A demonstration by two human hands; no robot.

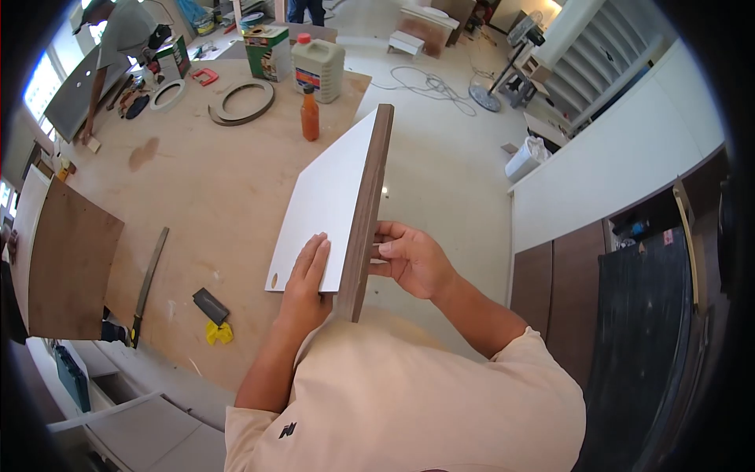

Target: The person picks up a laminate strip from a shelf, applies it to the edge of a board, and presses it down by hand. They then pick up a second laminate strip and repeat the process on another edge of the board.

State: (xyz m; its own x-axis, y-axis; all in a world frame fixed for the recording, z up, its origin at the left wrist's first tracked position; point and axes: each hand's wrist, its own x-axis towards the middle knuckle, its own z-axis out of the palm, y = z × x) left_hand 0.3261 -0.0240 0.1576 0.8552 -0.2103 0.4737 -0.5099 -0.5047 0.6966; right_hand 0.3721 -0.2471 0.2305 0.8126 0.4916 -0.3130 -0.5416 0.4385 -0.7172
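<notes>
A white-faced board (326, 185) with a thick brown wood-grain edge (366, 212) stands on end before me, tilted, with a small oval hole near its lower left corner. My left hand (307, 275) grips its bottom end, fingers laid along the white face; the thumb is mostly hidden. On the other side, my right hand (413, 259) has its thumb and bent fingers against the brown edge and back, some fingertips out of sight. Left of the board, a dark rectangular block (210, 305) lies on the worktable (212, 189) beside a crumpled yellow scrap (219, 333).
A long flat file (149, 283) and a brown wooden box (75, 259) are on the left. Farther back stand an orange bottle (310, 118), a jug (318, 69) and a coil of edge banding (244, 102). Another person (130, 35) leans over the far left. Cables (432, 86) cross the floor.
</notes>
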